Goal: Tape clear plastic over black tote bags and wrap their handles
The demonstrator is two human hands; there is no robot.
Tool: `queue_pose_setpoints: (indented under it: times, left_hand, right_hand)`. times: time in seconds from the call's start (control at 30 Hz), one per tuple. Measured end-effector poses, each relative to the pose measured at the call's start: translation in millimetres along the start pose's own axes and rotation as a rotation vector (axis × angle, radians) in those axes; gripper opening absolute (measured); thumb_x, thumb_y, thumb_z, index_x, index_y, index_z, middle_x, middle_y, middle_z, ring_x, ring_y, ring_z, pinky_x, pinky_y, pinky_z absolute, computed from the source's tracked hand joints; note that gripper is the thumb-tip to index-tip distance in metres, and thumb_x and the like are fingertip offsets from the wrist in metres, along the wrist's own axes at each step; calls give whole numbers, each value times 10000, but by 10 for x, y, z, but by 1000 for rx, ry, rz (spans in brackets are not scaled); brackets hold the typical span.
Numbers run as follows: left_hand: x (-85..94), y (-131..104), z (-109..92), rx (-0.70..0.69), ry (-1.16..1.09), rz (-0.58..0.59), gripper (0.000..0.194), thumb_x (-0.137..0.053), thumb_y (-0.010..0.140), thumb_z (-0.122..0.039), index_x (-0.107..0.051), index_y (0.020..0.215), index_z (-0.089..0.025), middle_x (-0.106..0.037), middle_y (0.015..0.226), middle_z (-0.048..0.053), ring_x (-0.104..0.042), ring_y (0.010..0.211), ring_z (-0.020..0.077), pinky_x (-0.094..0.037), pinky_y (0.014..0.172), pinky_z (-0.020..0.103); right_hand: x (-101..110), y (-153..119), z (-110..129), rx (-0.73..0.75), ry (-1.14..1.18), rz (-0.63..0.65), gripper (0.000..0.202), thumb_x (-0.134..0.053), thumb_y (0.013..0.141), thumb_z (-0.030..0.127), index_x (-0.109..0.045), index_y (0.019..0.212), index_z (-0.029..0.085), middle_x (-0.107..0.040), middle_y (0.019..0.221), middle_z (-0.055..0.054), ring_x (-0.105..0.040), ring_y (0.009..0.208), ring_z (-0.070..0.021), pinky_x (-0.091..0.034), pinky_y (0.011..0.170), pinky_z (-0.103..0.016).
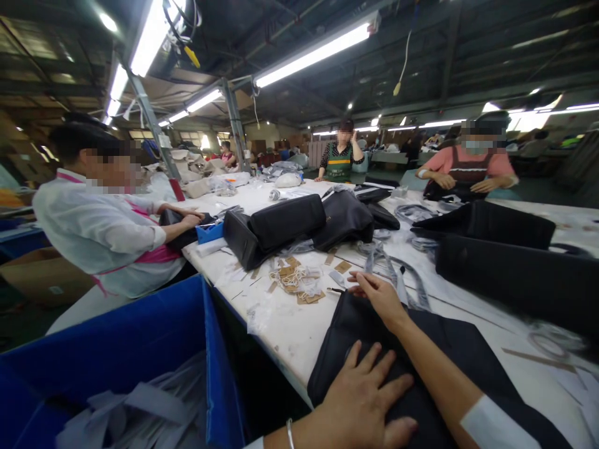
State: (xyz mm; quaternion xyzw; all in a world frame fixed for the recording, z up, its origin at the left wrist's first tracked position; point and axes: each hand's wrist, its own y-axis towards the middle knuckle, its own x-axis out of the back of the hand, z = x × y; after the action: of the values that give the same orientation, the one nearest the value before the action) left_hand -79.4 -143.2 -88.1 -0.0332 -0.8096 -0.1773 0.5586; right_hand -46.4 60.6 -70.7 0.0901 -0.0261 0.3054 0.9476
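- Our left grip (358, 396) is released: the fingers are spread wide and the palm is down, pressing on the black piece (458, 343).
- Our right grip (381, 302) is bent, fingers drawn close together over the far edge of that piece; we cannot tell whether it pinches anything.
- A thin dark strip (335, 289) pokes out just beside the right fingertips.
- The black piece lies on the near part of the bench (276, 337), beneath both our hands. We see a smooth, dull surface with soft folds and a rounded edge on the left; our forearms hide some of it.
- Just beyond our right grip we have a small grey item (337, 278), and to its left a loose heap of brown tags (287, 274) with pale cords.
- Farther over the bench stand boxy black bags (290, 218), with another large black bag (515, 274) to our right.
- At our left, below the bench top, a blue bin (218, 374) holds pale strips (159, 402).
- Around the bench we see three co-workers: one in a pink apron (159, 231) at left, handling something dark, one in a green apron (339, 163), and one in a brown apron (465, 168).
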Motion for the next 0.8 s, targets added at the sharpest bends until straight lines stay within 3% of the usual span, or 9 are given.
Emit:
queue_pose_setpoints:
  times: [0.1, 0.17, 0.23, 0.33, 0.4, 0.5, 0.6, 0.8]
  left_hand:
    - [-23, 32, 27, 7, -6, 23, 608, -368, 954, -586, -372, 1476, -273, -337, 1560, 74, -296, 1440, 308, -214, 1168, 556]
    - [-14, 56, 57, 9, -57, 48, 595, -412, 941, -580, -424, 1444, -263, -363, 1548, 71, -316, 1432, 309, -214, 1168, 557]
    - [51, 96, 115, 14, -168, 72, 506, -493, 922, -543, -541, 1349, -275, -480, 1477, 39, -394, 1392, 285, -236, 1172, 519]
    - [262, 232, 292, 96, -404, 25, 292, -522, 948, -386, -680, 1164, -269, -698, 1209, -12, -609, 1181, 185, -395, 1091, 341]
    - [431, 374, 466, 215, -479, -81, 270, -490, 964, -307, -713, 1103, -243, -741, 1084, -8, -676, 1019, 146, -487, 953, 254]
    - [601, 569, 708, 356, -408, -197, 232, -548, 920, -277, -730, 1054, -222, -748, 1028, 13, -690, 920, 165, -535, 837, 258]
    - [585, 606, 774, 366, -312, -186, 248, -573, 907, -301, -709, 1103, -235, -728, 1104, 23, -674, 1002, 189, -529, 905, 298]
    - [265, 354, 454, 246, -124, 41, 431, -535, 933, -430, -556, 1345, -301, -482, 1475, 29, -375, 1406, 264, -272, 1175, 501]
  right_hand:
    - [36, 29, -367, -25, 68, -45, 503, -657, 782, 579, -700, 1049, 155, -747, 937, -100, -713, 719, -190, -590, 691, -307]
    - [67, 23, -480, -23, 96, -57, 498, -637, 806, 574, -686, 1072, 156, -743, 931, -93, -707, 690, -176, -585, 666, -289]
    - [74, 7, -481, -9, 90, -72, 480, -607, 836, 564, -676, 1085, 159, -740, 910, -81, -695, 649, -164, -575, 636, -277]
    - [51, -38, -374, 41, 16, -75, 449, -580, 864, 548, -680, 1076, 165, -735, 852, -59, -673, 594, -150, -553, 609, -265]
    - [44, -71, -295, 83, -28, -84, 435, -562, 876, 545, -691, 1061, 173, -732, 819, -45, -657, 556, -144, -539, 597, -262]
    - [83, -95, -222, 119, -53, -168, 428, -542, 889, 547, -701, 1047, 183, -730, 793, -36, -649, 546, -142, -529, 625, -265]
    - [153, -72, -219, 90, 8, -302, 463, -526, 891, 562, -697, 1049, 162, -725, 790, -51, -643, 552, -141, -526, 626, -266]
    - [164, -13, -269, -3, 119, -332, 514, -523, 871, 591, -682, 1052, 137, -720, 811, -73, -621, 524, -135, -508, 518, -244]
